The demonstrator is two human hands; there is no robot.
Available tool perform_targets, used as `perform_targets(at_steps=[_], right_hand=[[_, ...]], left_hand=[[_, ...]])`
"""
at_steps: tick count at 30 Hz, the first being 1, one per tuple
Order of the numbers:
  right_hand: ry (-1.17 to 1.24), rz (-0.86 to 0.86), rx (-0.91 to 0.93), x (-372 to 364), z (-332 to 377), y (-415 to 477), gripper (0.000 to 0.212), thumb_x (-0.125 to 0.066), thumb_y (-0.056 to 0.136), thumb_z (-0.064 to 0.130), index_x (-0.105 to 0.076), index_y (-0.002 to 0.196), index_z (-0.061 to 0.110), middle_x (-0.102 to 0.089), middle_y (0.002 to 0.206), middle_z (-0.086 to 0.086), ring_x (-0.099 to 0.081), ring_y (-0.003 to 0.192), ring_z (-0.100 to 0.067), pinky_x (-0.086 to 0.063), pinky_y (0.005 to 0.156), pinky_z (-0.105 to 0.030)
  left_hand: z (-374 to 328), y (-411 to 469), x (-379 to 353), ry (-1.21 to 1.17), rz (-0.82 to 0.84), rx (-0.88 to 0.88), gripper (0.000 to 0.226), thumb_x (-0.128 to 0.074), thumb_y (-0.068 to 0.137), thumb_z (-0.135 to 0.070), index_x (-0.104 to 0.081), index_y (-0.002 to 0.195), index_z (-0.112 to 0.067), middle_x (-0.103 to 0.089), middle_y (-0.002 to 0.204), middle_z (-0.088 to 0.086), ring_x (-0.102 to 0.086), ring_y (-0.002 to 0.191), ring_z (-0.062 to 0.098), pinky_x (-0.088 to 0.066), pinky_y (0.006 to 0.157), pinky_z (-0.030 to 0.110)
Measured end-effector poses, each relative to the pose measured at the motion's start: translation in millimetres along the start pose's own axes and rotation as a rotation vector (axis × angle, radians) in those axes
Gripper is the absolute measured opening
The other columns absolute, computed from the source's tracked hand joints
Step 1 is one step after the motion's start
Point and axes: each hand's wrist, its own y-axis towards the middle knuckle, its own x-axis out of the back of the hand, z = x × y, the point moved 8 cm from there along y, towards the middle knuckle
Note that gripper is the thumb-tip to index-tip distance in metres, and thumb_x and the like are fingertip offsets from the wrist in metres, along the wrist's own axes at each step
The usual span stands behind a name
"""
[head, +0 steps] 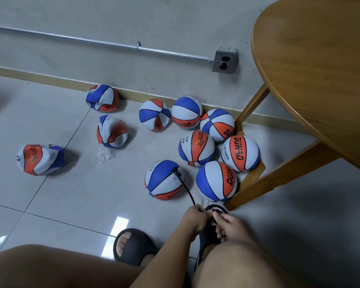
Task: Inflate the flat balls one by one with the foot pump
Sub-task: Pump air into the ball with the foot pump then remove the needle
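Five round balls (196,148) cluster at 2 o'clock, three flat balls (112,131) wait at 9, the centre ball (160,181) wears the hose (187,192), which your left hand (195,219) pinches at 6; your right hand (231,225) has its fingers (219,215) curled, hold unclear.

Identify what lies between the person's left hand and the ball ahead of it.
A thin black hose, from the left hand to the ball; head view.

Room, tiled floor (71,204), table (320,69) (wall socket (224,62))
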Motion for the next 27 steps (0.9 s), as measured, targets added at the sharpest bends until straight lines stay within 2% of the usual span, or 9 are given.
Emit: perform_targets(at_steps=[6,10,13,15,17,19,21,24,27], right_hand=[[0.133,-0.062,0.17,16,75,-11,0.046,-0.066,0.104,0.045,-0.07,0.078,0.008,-0.058,0.063,-0.013,-0.052,0.06,-0.025,-0.042,0.057,-0.035],[0.182,-0.092,0.242,25,109,-17,0.054,-0.065,0.104,0.052,-0.066,0.09,-0.001,-0.053,0.064,-0.01,-0.046,0.062,-0.026,-0.037,0.058,-0.039],[0.187,-0.103,0.234,18,105,-15,0.05,-0.061,0.107,0.049,-0.067,0.092,0.001,-0.052,0.065,-0.009,-0.047,0.057,-0.02,-0.041,0.052,-0.032],[0.151,-0.109,0.213,13,95,-11,0.048,-0.059,0.108,0.048,-0.066,0.087,0.006,-0.055,0.064,-0.009,-0.049,0.055,-0.017,-0.043,0.049,-0.027],[0.12,-0.097,0.193,9,81,-4,0.048,-0.058,0.108,0.05,-0.065,0.086,0.007,-0.057,0.063,-0.008,-0.052,0.057,-0.019,-0.044,0.051,-0.03],[0.127,-0.081,0.171,7,65,3,0.049,-0.059,0.107,0.049,-0.065,0.089,0.004,-0.058,0.062,-0.008,-0.053,0.058,-0.021,-0.044,0.052,-0.033],[0.121,-0.06,0.148,5,47,9,0.049,-0.059,0.107,0.048,-0.065,0.091,0.002,-0.057,0.063,-0.009,-0.053,0.058,-0.022,-0.043,0.051,-0.033],[0.08,-0.029,0.096,1,17,12,0.051,-0.057,0.108,0.049,-0.065,0.093,0.0,-0.057,0.063,-0.009,-0.053,0.055,-0.021,-0.041,0.049,-0.031],[0.023,-0.029,0.018,-2,-14,12,0.055,-0.055,0.109,0.051,-0.067,0.093,0.0,-0.061,0.063,-0.009,-0.056,0.055,-0.021,-0.043,0.053,-0.032]], left_hand=[[-74,-28,20,-0.19,0.147,-0.137,0.022,-0.067,0.104,-0.036,-0.058,0.097,-0.018,-0.064,0.082,0.008,-0.053,0.056,0.014,-0.04,0.051,0.025],[-118,-40,34,-0.074,0.101,-0.263,0.026,-0.062,0.106,-0.042,-0.058,0.099,-0.016,-0.064,0.086,0.008,-0.053,0.067,0.018,-0.042,0.054,0.026],[-112,-37,31,-0.035,0.022,-0.266,0.028,-0.058,0.107,-0.043,-0.052,0.094,-0.019,-0.062,0.084,0.009,-0.053,0.07,0.021,-0.039,0.05,0.026],[-99,-34,26,-0.076,-0.001,-0.229,0.027,-0.057,0.109,-0.041,-0.05,0.094,-0.019,-0.06,0.08,0.009,-0.052,0.063,0.021,-0.035,0.046,0.025],[-84,-27,21,-0.114,0.005,-0.195,0.027,-0.056,0.11,-0.038,-0.048,0.093,-0.018,-0.058,0.072,0.005,-0.049,0.047,0.014,-0.032,0.042,0.022],[-69,-22,17,-0.107,0.011,-0.161,0.028,-0.057,0.11,-0.038,-0.049,0.092,-0.018,-0.058,0.067,0.001,-0.047,0.042,0.009,-0.029,0.041,0.021],[-55,-16,13,-0.077,0.006,-0.125,0.029,-0.059,0.109,-0.038,-0.05,0.089,-0.019,-0.06,0.065,-0.001,-0.047,0.049,0.011,-0.028,0.042,0.022],[-33,-6,4,0.037,-0.005,-0.09,0.029,-0.058,0.107,-0.043,-0.052,0.092,-0.018,-0.064,0.082,0.003,-0.052,0.065,0.016,-0.033,0.045,0.022],[-12,3,-6,0.152,0.016,-0.073,0.029,-0.057,0.104,-0.046,-0.056,0.098,-0.018,-0.064,0.092,0.007,-0.056,0.08,0.024,-0.037,0.056,0.029]])
